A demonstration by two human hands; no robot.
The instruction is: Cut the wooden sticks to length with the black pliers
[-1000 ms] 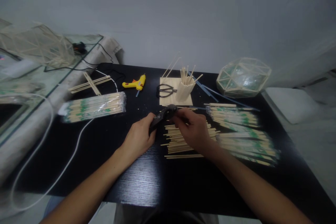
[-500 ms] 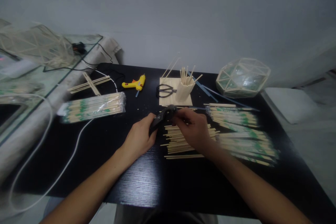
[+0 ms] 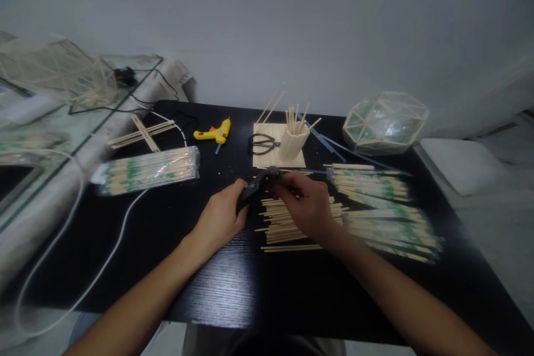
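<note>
My left hand [image 3: 223, 211] is wrapped round the handle of a black hand tool [image 3: 261, 182], whose exact kind I cannot make out. At the tool's far end, my right hand [image 3: 306, 200] has its thumb and fingers pinched together. Whatever those fingertips hold is hidden behind them. Below the right hand lies a loose pile of thin wooden sticks [image 3: 279, 225], partly covered by it. Just beyond both hands, a square wooden board [image 3: 261, 160] bears black-handled scissors [image 3: 263, 144] and a cup made of sticks [image 3: 292, 144] with several sticks standing in it.
A yellow glue gun [image 3: 214, 132] and a wrapped stick bundle [image 3: 150, 169] lie left. To the right are more bundles in plastic [image 3: 392, 228] and a faceted stick-framed shape [image 3: 386, 122]. A white cable [image 3: 125, 222] loops across the table's left side. Blue strips [image 3: 329, 144] lie behind the cup.
Almost nothing differs. Both hands stay at the black tool, and only a very slight shift of the view shows.
</note>
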